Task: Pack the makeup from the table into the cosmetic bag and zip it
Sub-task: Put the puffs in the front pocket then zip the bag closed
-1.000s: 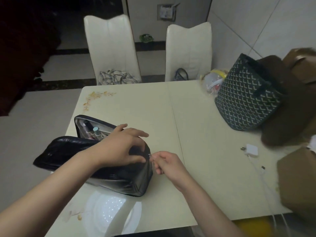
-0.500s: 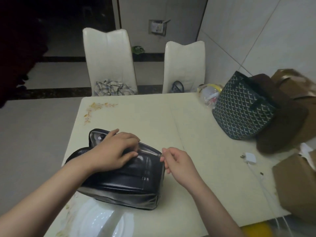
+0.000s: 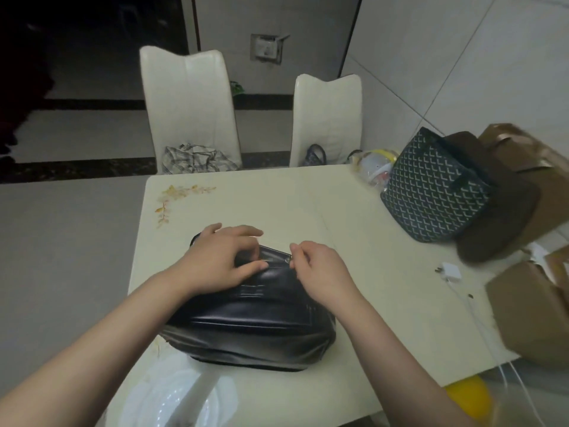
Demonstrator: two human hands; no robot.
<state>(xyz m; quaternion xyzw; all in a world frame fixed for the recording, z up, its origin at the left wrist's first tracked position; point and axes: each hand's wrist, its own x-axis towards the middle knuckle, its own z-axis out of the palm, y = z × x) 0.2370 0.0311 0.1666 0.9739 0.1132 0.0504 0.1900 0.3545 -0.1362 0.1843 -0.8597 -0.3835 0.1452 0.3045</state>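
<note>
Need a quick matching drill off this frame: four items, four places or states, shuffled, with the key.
Items:
1. left hand
2. right hand
3. white charger
4. patterned bag

States:
A. lies flat near the table's right edge
B. pinches the zipper pull
C. stands at the table's far right
D. presses on top of the black cosmetic bag

Pairs: 1-D, 2-B, 3-A, 4-C
</note>
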